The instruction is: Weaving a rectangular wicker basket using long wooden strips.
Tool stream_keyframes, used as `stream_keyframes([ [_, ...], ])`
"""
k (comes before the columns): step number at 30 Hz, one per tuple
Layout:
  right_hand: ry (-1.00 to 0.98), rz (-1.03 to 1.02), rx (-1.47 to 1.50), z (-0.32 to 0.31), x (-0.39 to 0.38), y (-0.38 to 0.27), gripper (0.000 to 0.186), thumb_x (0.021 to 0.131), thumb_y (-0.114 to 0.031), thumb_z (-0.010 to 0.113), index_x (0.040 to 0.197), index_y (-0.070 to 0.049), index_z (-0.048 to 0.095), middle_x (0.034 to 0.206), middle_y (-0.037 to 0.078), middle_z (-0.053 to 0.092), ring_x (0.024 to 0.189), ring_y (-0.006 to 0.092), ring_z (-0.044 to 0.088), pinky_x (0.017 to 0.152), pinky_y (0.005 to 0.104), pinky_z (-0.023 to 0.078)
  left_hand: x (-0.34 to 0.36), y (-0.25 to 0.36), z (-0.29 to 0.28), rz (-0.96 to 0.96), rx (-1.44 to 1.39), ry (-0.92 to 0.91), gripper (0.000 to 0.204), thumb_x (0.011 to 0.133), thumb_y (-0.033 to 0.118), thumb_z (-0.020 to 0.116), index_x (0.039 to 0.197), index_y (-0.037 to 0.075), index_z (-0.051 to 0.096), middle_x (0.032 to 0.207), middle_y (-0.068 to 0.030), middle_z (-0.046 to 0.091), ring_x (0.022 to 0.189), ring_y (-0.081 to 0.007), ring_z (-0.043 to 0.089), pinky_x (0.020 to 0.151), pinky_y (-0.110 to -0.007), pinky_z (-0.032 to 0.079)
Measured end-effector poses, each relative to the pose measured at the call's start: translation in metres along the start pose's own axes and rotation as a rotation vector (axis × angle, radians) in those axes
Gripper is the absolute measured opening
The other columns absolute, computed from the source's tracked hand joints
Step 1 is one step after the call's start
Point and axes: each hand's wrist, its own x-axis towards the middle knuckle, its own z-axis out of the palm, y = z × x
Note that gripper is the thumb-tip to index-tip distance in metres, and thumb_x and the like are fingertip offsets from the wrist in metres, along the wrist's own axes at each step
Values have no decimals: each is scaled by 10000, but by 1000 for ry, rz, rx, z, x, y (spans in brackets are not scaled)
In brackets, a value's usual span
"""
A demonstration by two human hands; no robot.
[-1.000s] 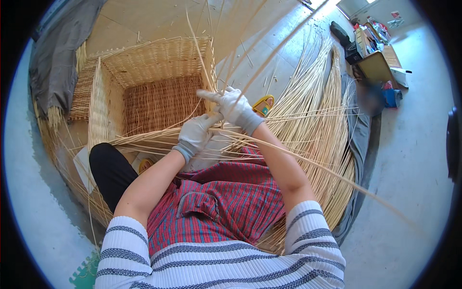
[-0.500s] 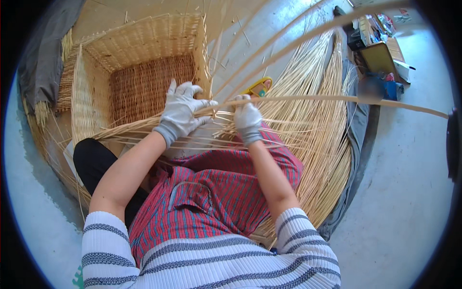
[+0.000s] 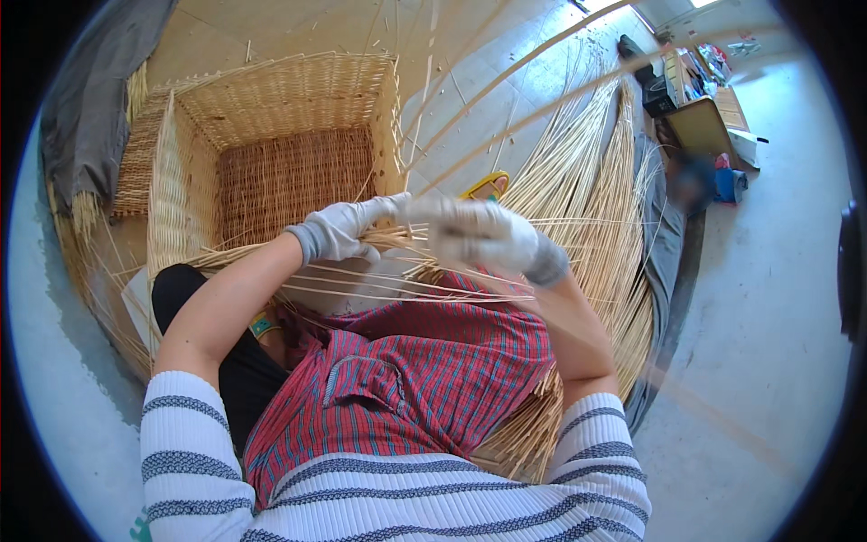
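A rectangular wicker basket (image 3: 271, 90) with pale walls and a browner woven bottom lies in front of me. My left hand (image 3: 343, 228), in a white glove, is closed on the wicker strands at the basket's near right corner. Close beside its fingertips is my right hand (image 3: 483, 237), also gloved. Motion smears its fingers, and what they hold, if anything, does not show. Loose wicker strands (image 3: 361, 285) run below both hands, over my red plaid apron (image 3: 424, 361). Longer strips (image 3: 533, 59) rise from the corner toward the upper right.
Bundles of long wicker rods (image 3: 587, 199) lie on the floor to the right, on a grey cloth (image 3: 664, 226). Another woven piece (image 3: 140, 163) and a dark cloth (image 3: 99, 108) are at the left. A yellow sandal (image 3: 488, 186) shows beyond my right hand. Boxes (image 3: 704, 117) stand far right.
My right hand has swung nearer to my left and is now blurred. The long strip it held out to the right has moved and shows only as a smear. My left hand stays at the corner.
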Motion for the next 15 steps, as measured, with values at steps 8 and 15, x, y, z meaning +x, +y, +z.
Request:
stream_keyframes([
  [8, 239, -247, -443, -10, -25, 44, 138, 811, -42, 707, 929, -114, 701, 797, 2, 633, 822, 119, 598, 762, 321, 483, -3, 14, -9, -51, -47, -42, 378, 794, 100, 789, 1152, 57, 677, 1584, -169, 331, 1403, -296, 428, 1077, -354, 441],
  [15, 701, 231, 368, -74, -29, 228, 105, 885, -61, 684, 816, -113, 624, 762, -34, 614, 681, 99, 562, 648, 260, 482, 3, 16, -6, 40, 182, 19, 523, 699, 67, 822, 1198, 88, 668, 1526, -139, 431, 1358, -316, 471, 1084, -373, 444],
])
